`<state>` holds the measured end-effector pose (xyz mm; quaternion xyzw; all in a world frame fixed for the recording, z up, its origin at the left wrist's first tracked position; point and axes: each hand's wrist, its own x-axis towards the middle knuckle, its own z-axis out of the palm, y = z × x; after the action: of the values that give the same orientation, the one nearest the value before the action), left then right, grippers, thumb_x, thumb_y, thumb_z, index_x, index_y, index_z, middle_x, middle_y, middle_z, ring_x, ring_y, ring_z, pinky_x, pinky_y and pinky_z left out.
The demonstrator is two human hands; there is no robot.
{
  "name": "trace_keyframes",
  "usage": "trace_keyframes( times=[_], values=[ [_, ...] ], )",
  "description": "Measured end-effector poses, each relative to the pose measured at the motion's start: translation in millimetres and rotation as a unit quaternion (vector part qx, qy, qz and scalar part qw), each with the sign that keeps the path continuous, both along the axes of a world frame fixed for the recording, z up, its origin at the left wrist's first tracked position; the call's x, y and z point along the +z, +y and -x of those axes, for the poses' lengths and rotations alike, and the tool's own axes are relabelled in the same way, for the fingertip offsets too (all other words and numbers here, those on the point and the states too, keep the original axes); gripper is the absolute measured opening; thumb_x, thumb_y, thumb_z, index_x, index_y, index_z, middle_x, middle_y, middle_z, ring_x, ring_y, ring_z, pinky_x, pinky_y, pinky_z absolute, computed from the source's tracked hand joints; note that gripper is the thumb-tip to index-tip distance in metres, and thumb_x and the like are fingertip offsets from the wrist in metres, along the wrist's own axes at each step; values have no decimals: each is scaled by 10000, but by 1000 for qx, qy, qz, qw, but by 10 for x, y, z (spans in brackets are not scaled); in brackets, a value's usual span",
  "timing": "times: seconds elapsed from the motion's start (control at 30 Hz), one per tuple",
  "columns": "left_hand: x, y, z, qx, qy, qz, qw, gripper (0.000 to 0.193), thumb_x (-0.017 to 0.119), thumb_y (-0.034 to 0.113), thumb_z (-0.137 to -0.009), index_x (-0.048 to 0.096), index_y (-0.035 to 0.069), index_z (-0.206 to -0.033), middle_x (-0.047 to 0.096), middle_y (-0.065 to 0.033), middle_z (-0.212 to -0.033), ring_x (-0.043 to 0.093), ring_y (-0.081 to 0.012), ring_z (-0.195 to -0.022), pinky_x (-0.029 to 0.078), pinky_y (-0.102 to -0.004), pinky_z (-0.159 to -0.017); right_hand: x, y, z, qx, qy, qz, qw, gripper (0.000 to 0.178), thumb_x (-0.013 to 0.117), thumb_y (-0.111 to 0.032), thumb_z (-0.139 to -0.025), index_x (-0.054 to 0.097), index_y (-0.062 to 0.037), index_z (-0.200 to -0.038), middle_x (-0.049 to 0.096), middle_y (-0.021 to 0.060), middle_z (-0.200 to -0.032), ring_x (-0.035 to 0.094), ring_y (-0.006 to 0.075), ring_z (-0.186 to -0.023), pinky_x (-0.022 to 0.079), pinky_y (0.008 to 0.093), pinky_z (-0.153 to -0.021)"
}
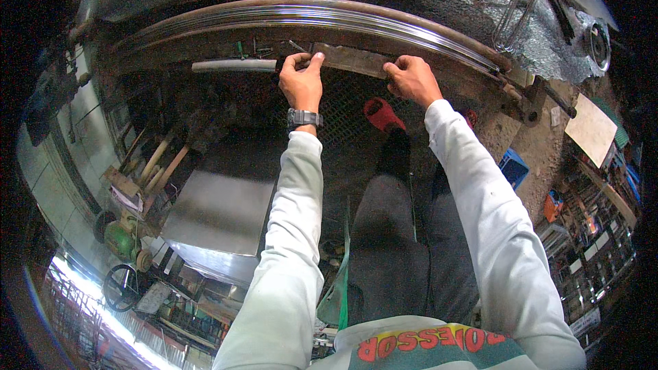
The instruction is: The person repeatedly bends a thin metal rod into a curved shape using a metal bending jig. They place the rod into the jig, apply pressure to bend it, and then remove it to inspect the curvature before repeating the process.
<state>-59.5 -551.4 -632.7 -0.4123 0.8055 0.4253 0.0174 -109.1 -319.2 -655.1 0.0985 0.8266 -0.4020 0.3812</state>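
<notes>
A flat, brownish-grey metal strip (353,60) spans the gap between my two hands, along the near edge of a long dark ledge. My left hand (301,85), with a dark watch on its wrist, is closed in a pinch at the strip's left end. At the other end, my right hand (414,79) pinches the strip between thumb and fingers. A pale, round bar or tube (243,66) extends leftward from beside my left hand; its near end is hidden there. Small thin metal pieces (262,49) lie on the ledge just beyond.
Long shiny rods (301,15) run beside a rusty pipe (343,4) beyond my hands. A box-shaped sheet-metal piece (223,212) stands left of my legs. Wooden handles (168,164) lean farther left. A blue crate (513,168) and a pale board (591,130) are at the right.
</notes>
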Motion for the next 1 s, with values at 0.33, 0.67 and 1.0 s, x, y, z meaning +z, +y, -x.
trace_keyframes(
  times=[0.33,0.67,1.0],
  values=[
    [-163,354,-140,290,145,-187,927,349,764,238,-926,567,19,-1112,627,-46,-937,634,-139,-776,550,-274,-645,157,-57,-35,15,155,-16,988,377,683,-366,-930,689,9,-894,729,161,-771,711,247,-678,544,391,-677],
    [-115,788,-770,143,27,-318,937,258,668,252,-988,637,16,-1087,667,-38,-937,641,-116,-799,537,-285,-724,287,705,820,209,356,-119,903,252,728,-193,-822,696,-104,-1055,653,143,-1048,654,370,-979,536,472,-854],
    [-131,622,-793,93,20,-293,951,257,667,248,-987,643,26,-1114,689,-56,-980,668,-135,-836,543,-290,-764,217,719,966,379,373,-100,841,227,714,-144,-843,597,-40,-1007,582,139,-975,626,369,-968,517,480,-827]
  ],
)
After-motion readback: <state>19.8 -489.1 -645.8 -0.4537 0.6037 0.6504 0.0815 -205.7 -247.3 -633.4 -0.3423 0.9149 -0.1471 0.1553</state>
